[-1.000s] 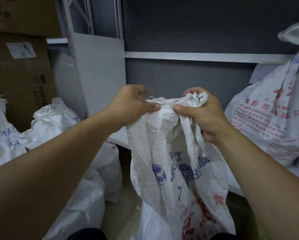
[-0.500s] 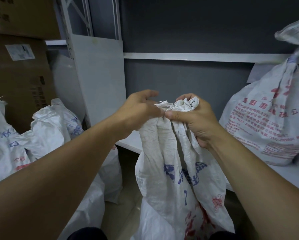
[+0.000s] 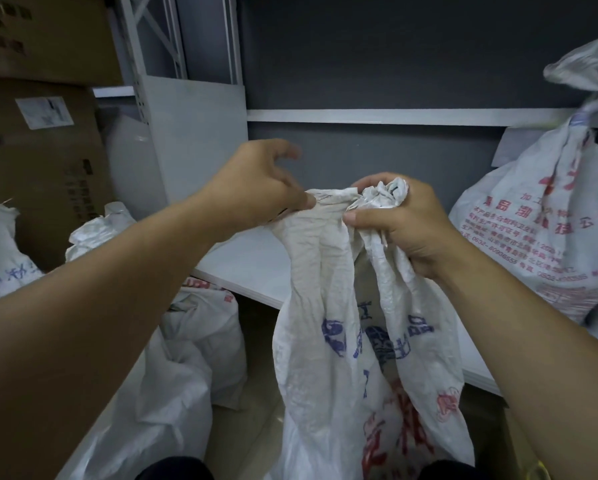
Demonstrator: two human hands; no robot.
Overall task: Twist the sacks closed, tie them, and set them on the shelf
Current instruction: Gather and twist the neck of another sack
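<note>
A white woven sack (image 3: 346, 341) with blue and red print hangs in front of me, its mouth gathered at the top. My right hand (image 3: 404, 230) grips the bunched mouth in a fist, crumpled fabric sticking out above the fingers. My left hand (image 3: 256, 188) pinches the left part of the sack's rim with thumb and fingers, the other fingers spread. The white shelf (image 3: 249, 265) lies just behind the sack. A tied sack (image 3: 546, 237) with red print stands on that shelf at the right.
Several untied white sacks (image 3: 186, 358) lie on the floor at the left. Cardboard boxes (image 3: 41, 161) are stacked at the far left behind them. A grey upright panel (image 3: 193, 147) bounds the shelf's left end, with an upper shelf rail (image 3: 377, 116) across the dark back wall.
Both hands have drawn the sack's mouth closer together and lower. My right hand now bunches more of the fabric; my left hand slid along the rim toward it.
</note>
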